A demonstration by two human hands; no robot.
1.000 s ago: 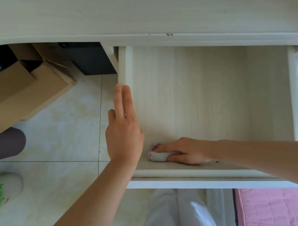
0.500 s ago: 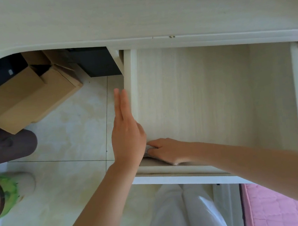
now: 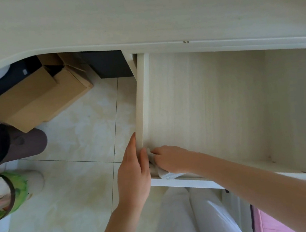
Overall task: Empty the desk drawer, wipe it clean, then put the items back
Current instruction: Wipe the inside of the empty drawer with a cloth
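Drawer (image 3: 222,109): standing pulled out from under the desk top (image 3: 139,15); pale wood-grain floor showing bare, apart from the cloth at the near-left corner.
Cloth (image 3: 167,174): small whitish wad, lying on the drawer floor in the near-left corner, touching the left wall (image 3: 141,98) and the near front panel; mostly hidden under the right hand.
Right hand (image 3: 170,159): reaching in over the front edge from the right; fingers curling around the cloth and pressing it into the corner. Clenched on the cloth.
Left hand (image 3: 133,175): lying along the outside of the drawer's left wall at its near end; fingers straight and together, pointing far; thumb resting over the wall's top edge, just beside the cloth. Released, flat against the wood, not gripping.
Forearms: both bare, entering from the near edge of view.
Cardboard box (image 3: 38,100): sitting on the tiled floor (image 3: 76,141) under the desk, left of the drawer, flaps open.
Green-and-white container (image 3: 11,195): standing at the left edge, near side; contents cannot be told.
White trousers (image 3: 185,214): showing below the drawer front.
Pink fabric (image 3: 280,225): showing at the near-right corner.
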